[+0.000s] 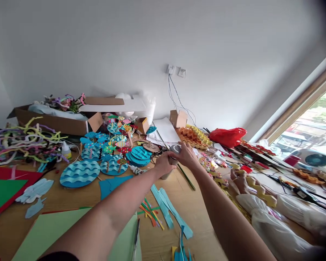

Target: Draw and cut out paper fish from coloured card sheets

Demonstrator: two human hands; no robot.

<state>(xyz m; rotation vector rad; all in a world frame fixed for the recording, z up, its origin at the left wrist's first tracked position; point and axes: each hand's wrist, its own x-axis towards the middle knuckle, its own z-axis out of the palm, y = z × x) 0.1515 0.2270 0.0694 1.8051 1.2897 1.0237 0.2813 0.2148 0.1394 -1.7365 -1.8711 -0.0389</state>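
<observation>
Both my arms reach forward over the wooden table. A grey cup or bottle (167,176) with a dark rounded lid (175,148) stands upright between my hands. My left hand (164,164) wraps around its body from the left. From the right, my right hand (188,155) closes over the lid. Right beside it lies a thin green stick (187,177). Light blue paper strips (170,208) and thin coloured strips (152,212) are nearer me.
Blue wavy paper discs (80,173), a glue bottle (66,150) and pipe cleaners (24,143) lie left. Green paper (57,232) and scissors (180,246) are in front. At right are a red bag (228,137) and another person's white sleeves (274,224) and hand (240,182).
</observation>
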